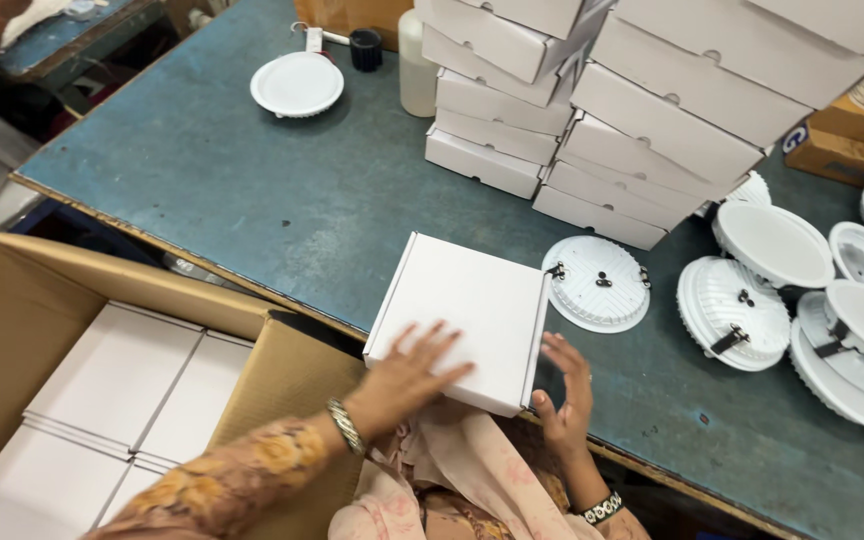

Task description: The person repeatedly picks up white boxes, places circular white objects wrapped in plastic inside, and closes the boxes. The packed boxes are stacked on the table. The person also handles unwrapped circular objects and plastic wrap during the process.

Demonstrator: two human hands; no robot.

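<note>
A flat white cardboard box (472,300) lies shut at the near edge of the blue-grey table (282,200). My left hand (407,375) rests palm down on its near left corner, fingers spread. My right hand (564,395) is open beside the box's right edge, fingertips close to its side. A round white lamp fitting (598,283) lies face down just right of the box.
Two tall stacks of white boxes (592,110) stand behind. Several round white fittings (802,300) crowd the right side. One fitting (297,84), a black cap and a white bottle (416,65) sit at the back. An open brown carton (22,330) with white boxes stands lower left.
</note>
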